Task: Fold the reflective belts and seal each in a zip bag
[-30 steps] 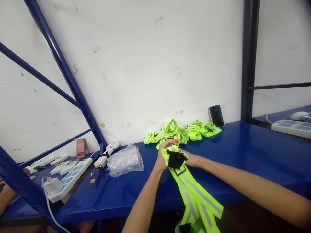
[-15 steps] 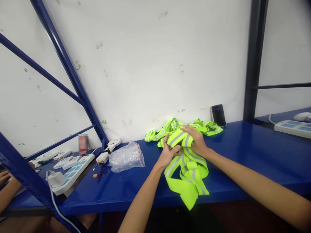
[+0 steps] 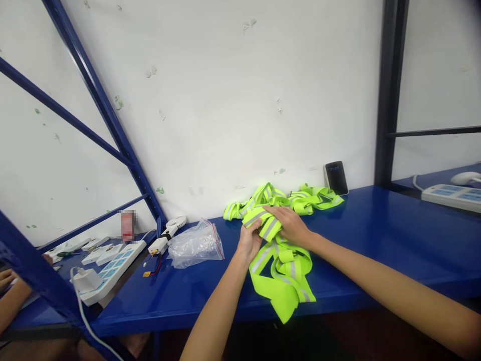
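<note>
Between my two hands is a neon-yellow reflective strap harness (image 3: 287,296) with silver stripes, its lower straps hanging loosely over the front of the blue table. My left hand (image 3: 251,241) is closed on a folded part of it, thumb on top. From the right, my right hand (image 3: 291,225) grips the same folded bands, fingers curved over them. Behind my hands, more neon-yellow reflective straps (image 3: 317,198) lie in a tangled heap along the wall.
On the blue table (image 3: 394,240) a clear zip bag (image 3: 197,243) lies left of my hands, beside a white handheld fan (image 3: 167,235) with wires. A small dark-screened device (image 3: 336,178) leans on the wall. Power strips (image 3: 116,271) lie leftward, past the blue rack post; another person's arm (image 3: 15,301) shows there.
Both hands have moved slightly left with the folded bands, and my right hand has come lower. The hanging straps have shifted a little left with them.
</note>
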`<move>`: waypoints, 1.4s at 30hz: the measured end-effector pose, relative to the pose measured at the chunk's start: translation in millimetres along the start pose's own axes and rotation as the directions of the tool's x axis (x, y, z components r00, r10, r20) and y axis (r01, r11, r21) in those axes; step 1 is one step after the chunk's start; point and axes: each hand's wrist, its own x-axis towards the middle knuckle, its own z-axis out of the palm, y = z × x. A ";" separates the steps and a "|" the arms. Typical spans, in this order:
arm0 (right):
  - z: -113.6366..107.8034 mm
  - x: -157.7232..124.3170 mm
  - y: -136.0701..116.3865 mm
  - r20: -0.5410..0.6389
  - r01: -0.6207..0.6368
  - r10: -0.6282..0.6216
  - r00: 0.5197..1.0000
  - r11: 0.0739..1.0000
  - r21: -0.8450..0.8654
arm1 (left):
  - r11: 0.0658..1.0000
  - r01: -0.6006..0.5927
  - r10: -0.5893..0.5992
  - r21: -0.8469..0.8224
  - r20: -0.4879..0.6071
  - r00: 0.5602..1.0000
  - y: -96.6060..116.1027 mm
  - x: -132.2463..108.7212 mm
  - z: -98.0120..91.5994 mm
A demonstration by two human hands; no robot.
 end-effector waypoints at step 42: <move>-5.7 6.6 -22.6 0.660 -0.447 0.292 0.692 -0.545 0.710 | -0.336 -0.544 0.483 0.769 0.637 0.601 14.2 15.0 -23.2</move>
